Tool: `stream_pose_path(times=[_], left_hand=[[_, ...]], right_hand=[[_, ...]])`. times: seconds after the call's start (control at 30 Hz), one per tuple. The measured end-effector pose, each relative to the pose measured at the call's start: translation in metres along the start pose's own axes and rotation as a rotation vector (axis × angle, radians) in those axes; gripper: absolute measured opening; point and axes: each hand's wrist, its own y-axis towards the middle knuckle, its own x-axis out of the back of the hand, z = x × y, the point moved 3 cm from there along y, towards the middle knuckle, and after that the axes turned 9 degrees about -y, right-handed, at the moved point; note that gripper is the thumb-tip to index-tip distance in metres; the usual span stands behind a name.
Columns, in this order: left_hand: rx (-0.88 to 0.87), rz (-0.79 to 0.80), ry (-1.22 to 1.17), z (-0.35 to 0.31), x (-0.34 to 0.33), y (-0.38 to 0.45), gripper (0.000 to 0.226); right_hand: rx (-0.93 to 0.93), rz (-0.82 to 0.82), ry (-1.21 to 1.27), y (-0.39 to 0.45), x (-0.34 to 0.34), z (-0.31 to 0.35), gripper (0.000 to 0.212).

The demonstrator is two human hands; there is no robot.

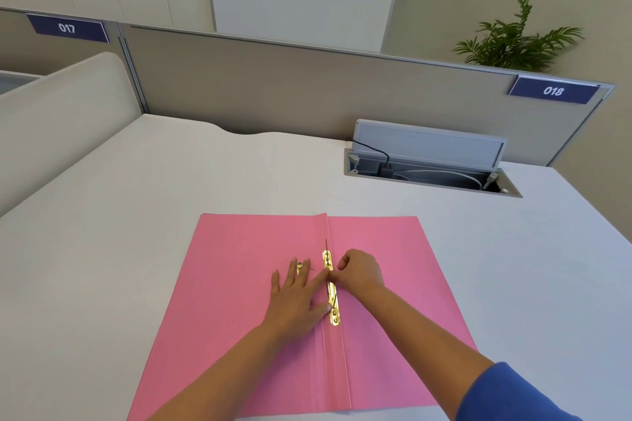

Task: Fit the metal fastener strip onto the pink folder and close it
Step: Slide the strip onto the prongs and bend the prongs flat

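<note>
The pink folder [393,301] lies open and flat on the white desk. A gold metal fastener strip [331,287] runs along its centre fold. My left hand [297,297] rests flat on the left leaf, fingers spread, index finger and thumb touching the strip. My right hand [360,270] is curled over the strip's middle, fingertips pinching at it. A thin dark prong [326,244] stands up just beyond the strip's far end. A small gold piece [300,267] lies partly hidden between my left fingers.
A grey cable box [431,164] with its lid raised sits in the desk behind the folder, cables inside. A beige partition [273,92] with labels 017 and 018 borders the desk at the back. A green plant [516,41] stands beyond it.
</note>
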Motion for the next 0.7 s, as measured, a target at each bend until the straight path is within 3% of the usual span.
stream_pose_path(times=[0.1,0.2,0.33,0.47,0.7], left_hand=[[0.010,0.026,0.000,0.001,-0.001,0.003,0.063],[0.027,0.046,-0.013,0.002,-0.001,0.005,0.063],[0.042,0.028,-0.002,0.001,-0.003,0.005,0.062],[0.054,0.005,0.030,-0.003,-0.005,0.004,0.061],[0.073,0.013,0.044,-0.006,-0.006,0.005,0.056]], right_hand=[[0.032,0.040,0.038,0.005,0.005,-0.003,0.032],[0.074,0.000,0.077,0.012,0.015,-0.007,0.010],[0.186,-0.003,0.040,0.017,0.014,0.004,0.032],[0.248,0.027,-0.050,0.019,0.009,0.016,0.021],[0.172,-0.011,-0.072,0.032,0.009,0.007,0.016]])
